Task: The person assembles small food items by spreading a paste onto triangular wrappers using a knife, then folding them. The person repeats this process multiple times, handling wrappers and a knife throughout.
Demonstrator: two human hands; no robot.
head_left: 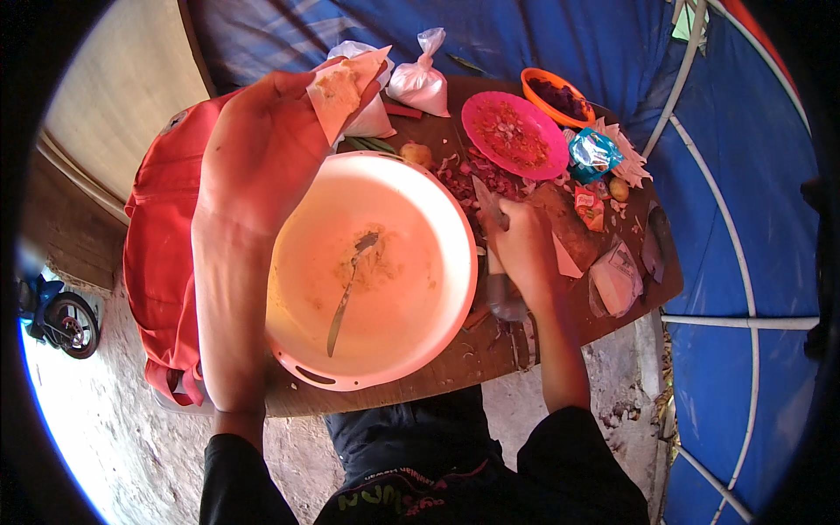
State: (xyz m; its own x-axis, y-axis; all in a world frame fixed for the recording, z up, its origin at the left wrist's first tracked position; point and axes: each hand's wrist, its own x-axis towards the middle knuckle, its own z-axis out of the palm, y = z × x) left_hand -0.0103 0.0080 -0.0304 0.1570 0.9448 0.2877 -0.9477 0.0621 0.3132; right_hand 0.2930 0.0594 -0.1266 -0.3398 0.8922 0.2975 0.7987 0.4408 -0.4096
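My left hand (262, 149) is raised palm up over the left rim of a large white basin (459, 232). Across its fingers lies a thin pale wrapper sheet (331, 114) with a small dab of mashed filling (339, 85) on it. Inside the basin rests a metal spoon (343, 302), its bowl end in remnants of a light mash. My right hand (521, 249) is closed beside the basin's right rim. A pointed grey blade-like piece (484, 197) sticks out by its thumb, and the palm side is hidden. Just below that hand is a smooth grey rounded object (505, 302).
A pink plate (490, 109) of reddish chopped food and an orange bowl (576, 96) with dark purple contents stand far right. Nearby lie a blue packet (595, 156) and a white block-shaped pack (617, 278). A tied bag of white powder (420, 83) stands behind; a red bag (166, 236) lies left.
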